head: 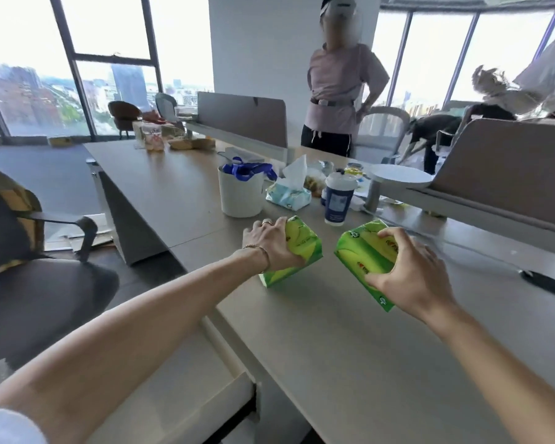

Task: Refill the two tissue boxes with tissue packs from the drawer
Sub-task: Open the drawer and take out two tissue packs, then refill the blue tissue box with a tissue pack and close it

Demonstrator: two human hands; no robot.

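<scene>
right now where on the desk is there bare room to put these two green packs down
Bare desk lies nearest you, below the left pack and right pack, and left of the white bin. It is crowded beyond them, around the blue cup and open tissue pack.

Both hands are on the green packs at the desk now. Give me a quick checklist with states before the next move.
1. Left hand grips the left green plastic tissue pack: ok.
2. Right hand grips the right green plastic tissue pack: ok.
3. Both packs are over the beige desk top, apart from each other: ok.
4. Two empty tissue boxes in view to refill: not ok; only a pale blue soft tissue pack with a sheet sticking up shows.
5. Packs sealed: cannot tell.
6. Blue-and-white lidded cup stands just beyond the packs, not touching them: ok.
</scene>
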